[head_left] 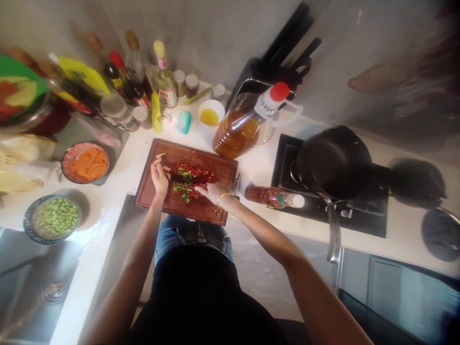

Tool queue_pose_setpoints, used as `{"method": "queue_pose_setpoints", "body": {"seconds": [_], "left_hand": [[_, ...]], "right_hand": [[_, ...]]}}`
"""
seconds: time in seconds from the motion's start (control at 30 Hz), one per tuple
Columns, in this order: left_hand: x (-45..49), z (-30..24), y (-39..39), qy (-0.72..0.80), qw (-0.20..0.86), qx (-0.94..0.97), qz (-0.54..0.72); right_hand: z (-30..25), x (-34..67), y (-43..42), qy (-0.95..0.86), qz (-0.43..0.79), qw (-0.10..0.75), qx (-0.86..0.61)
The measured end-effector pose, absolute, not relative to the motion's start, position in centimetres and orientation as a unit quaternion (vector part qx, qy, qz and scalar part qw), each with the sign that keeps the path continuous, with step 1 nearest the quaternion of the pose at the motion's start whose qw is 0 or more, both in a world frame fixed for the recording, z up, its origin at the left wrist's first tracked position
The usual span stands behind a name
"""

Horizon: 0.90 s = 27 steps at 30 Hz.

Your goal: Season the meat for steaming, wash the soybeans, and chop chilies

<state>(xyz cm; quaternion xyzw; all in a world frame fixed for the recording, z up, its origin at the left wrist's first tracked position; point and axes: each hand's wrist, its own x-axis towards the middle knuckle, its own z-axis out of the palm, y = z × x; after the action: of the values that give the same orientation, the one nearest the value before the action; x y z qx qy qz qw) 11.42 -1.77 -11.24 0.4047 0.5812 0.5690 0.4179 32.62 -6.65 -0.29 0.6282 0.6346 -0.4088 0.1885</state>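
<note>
On the wooden cutting board [147, 189] lies a pile of chopped red and green chillies [190, 175], spread over its middle. My right hand [215, 192], with a gold bangle at the wrist, is closed on a knife at the right of the pile. Only a thin edge of the blade shows among the pieces; the handle is hidden under my fingers. To the left of the pile my left hand [160, 176] is open, its fingers apart and bent near the blade's far end. A small pale piece [161, 155] sits just beyond its fingertips.
An oil jug [239, 125] and a bowl of yellow liquid [209, 117] stand behind the board. Right are a chilli jar [268, 196] and a black pot [336, 163] on the stove. Left are bowls of sliced carrot [88, 163] and green beans [57, 216], above a sink [28, 287].
</note>
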Motion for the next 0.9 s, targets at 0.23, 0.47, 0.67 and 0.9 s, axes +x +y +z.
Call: {"method": "queue_pose_setpoints", "body": {"seconds": [0.23, 0.47, 0.67, 0.9], "left_hand": [[12.8, -11.2, -2.8, 0.591, 0.405, 0.45, 0.533], [13.1, -9.8, -1.8, 0.575, 0.393, 0.463, 0.549], [13.9, -10.4, -0.6, 0.577, 0.401, 0.458, 0.545], [14.6, -10.3, -0.9, 0.581, 0.392, 0.479, 0.528]], "right_hand": [[-5.8, 34.3, -8.5, 0.639, -0.392, 0.183, 0.636], [-4.9, 34.6, -7.7, 0.65, -0.392, 0.151, 0.633], [-4.5, 36.1, -5.4, 0.665, -0.365, 0.153, 0.633], [-6.0, 36.7, -6.5, 0.65, -0.379, 0.143, 0.643]]}}
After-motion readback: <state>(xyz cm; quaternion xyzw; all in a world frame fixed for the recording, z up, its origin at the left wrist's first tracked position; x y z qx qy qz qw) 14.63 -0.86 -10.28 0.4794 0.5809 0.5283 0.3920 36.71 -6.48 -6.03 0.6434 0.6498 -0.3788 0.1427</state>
